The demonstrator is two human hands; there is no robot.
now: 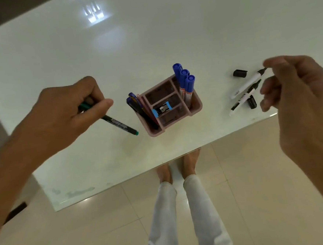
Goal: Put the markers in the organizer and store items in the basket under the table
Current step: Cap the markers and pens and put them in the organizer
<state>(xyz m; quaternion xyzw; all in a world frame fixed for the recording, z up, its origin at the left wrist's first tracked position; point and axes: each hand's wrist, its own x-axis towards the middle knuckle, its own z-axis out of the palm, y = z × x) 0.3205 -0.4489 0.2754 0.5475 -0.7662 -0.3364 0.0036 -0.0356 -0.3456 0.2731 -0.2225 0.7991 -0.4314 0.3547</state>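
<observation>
Left of the organizer (172,104), the left hand (61,118) has its grip clenched on a light, stiff, slick green-tipped marker (118,125) at the upper barrel, while the right hand (296,93) hovers released.

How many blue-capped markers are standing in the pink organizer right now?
3. The blue-capped markers stand together in the right-hand compartment of the pink organizer: one at the back, one in the middle, one nearest. Others may be hidden behind them.

Glossy white table (151,37) w/ light glare; beige tiled floor (266,191).
</observation>
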